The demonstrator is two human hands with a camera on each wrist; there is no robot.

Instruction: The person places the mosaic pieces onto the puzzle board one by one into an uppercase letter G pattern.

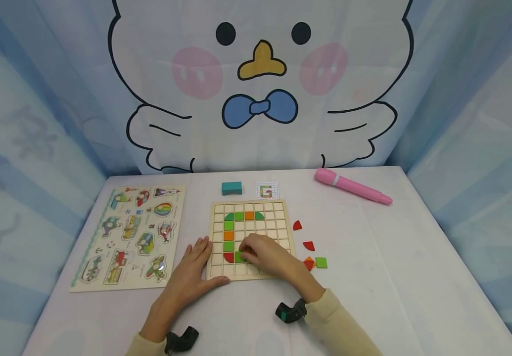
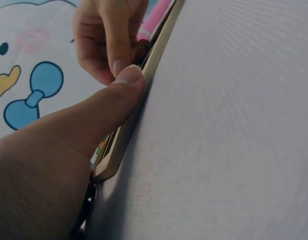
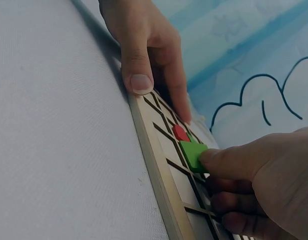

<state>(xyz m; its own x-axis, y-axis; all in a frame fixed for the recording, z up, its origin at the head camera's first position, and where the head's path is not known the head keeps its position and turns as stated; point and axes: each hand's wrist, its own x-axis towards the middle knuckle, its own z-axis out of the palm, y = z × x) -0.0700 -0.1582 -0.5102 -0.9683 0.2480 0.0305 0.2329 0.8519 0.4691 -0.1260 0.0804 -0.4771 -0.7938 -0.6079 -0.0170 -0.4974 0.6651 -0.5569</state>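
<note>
A wooden grid board [image 1: 256, 272] lies on the table with green, orange and red tiles set in its cells, forming a top row and a left column. My left hand [image 1: 191, 274] rests at the board's lower left corner, fingers straight along the left edge and thumb on the front edge. With thumb and fingertips, my right hand [image 1: 266, 254] pinches a green square tile [image 3: 193, 154] at the lower row, right beside a red quarter-round tile [image 1: 229, 257]. The fingers of the right hand hide part of the board's middle in the head view.
Right of the board lie loose red quarter-round tiles [image 1: 309, 245], a green square tile [image 1: 321, 262] and an orange piece. Behind stand a teal block [image 1: 231, 188] and a small pattern card [image 1: 267, 190]. A picture puzzle board [image 1: 126, 242] lies left, a pink pen [image 1: 353, 187] at back right.
</note>
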